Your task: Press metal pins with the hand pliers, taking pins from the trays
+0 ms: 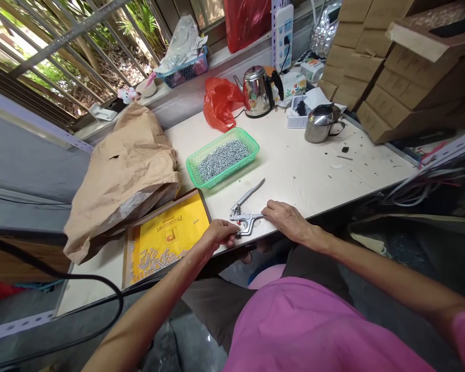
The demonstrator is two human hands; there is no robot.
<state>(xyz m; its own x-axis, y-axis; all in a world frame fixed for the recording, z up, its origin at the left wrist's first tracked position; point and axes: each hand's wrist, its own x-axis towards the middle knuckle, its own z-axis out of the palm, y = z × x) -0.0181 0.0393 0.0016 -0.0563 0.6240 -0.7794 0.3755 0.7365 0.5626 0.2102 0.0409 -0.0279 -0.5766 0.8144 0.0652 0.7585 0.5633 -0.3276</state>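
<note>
A pair of silver pliers (246, 221) with a spring between its handles lies at the table's front edge. One handle points away toward the back right. The other handle runs right into my right hand (287, 219), whose fingers are closed on its end. At the jaw end, the fingertips of my left hand (221, 232) are pinched together. Whatever they hold there is too small to make out; a red spot shows beside them. Beyond the pliers stands a green plastic basket (223, 177) full of small metal pins or tubes (225, 159).
Left of my left hand lies a shallow tray with a yellow lining (163, 227) and loose small metal pieces (155, 260). Behind it slumps a brown paper sack (127, 160). A kettle (258, 93), red bag (220, 101), steel pot (321, 125) and stacked cardboard boxes (406, 88) stand farther back.
</note>
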